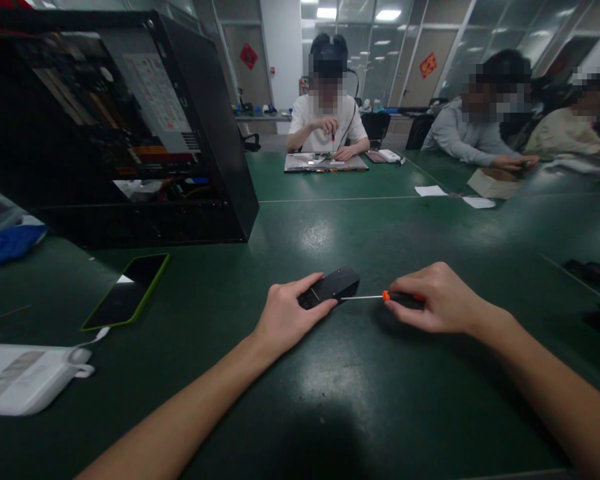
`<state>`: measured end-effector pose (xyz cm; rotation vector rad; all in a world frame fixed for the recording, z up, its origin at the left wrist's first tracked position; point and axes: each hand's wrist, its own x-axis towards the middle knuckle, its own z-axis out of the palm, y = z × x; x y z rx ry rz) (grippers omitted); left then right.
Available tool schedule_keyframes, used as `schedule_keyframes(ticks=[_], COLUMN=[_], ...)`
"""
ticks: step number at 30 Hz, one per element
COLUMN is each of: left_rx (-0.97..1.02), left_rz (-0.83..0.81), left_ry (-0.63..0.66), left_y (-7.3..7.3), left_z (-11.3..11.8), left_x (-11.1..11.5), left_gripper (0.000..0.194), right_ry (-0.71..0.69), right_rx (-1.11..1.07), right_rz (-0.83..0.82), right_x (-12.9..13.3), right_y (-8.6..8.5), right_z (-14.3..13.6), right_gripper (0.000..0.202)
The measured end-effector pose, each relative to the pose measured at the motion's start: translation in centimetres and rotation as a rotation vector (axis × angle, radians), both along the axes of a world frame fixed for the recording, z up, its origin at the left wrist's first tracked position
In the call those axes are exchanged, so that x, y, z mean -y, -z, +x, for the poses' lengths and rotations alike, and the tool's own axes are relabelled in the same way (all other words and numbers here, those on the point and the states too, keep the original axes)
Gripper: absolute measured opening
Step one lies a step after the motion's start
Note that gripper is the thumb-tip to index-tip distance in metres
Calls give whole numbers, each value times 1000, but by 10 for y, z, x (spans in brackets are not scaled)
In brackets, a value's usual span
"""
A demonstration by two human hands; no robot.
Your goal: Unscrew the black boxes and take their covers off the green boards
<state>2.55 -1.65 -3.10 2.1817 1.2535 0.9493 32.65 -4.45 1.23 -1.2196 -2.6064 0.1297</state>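
A black computer mouse [337, 285] lies at the middle of the green table, its near end in the grip of my left hand [287, 310]. The thumb and fingers press on opposite sides of it. My right hand [433, 300] is closed around the black and orange handle of a screwdriver [363, 297]. The thin metal shaft points left, nearly level, and its tip meets the near edge of the mouse beside my left thumb. Whether the tip sits in a gap cannot be made out.
An open black computer case [210, 133] stands at left. Nearer are a green-edged phone [127, 290] and a white power bank [25, 380] with a cable. Across the table [330, 230], a person works on a flat panel [305, 164]; two other people sit at right near a cardboard box [495, 183].
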Motion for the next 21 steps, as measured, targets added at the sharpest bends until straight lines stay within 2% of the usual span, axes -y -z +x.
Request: schedule_keyframes(ticks=[9,13,21], left_rx=[8,-7,12], left_rz=[0,0,-19], left_ry=[22,-5,-12], left_y=[2,1,0], left_z=[-1,-3,-4], left_x=[-1,-2,-4], left_gripper=[52,47,43], right_ry=[36,61,39], right_rx=[-5,-5,-18], right_rz=[-115,-174,-127], right_x=[-1,-3,-3], right_y=[20,28,28], right_z=[-26,-33,-31], right_gripper=[42,45,43])
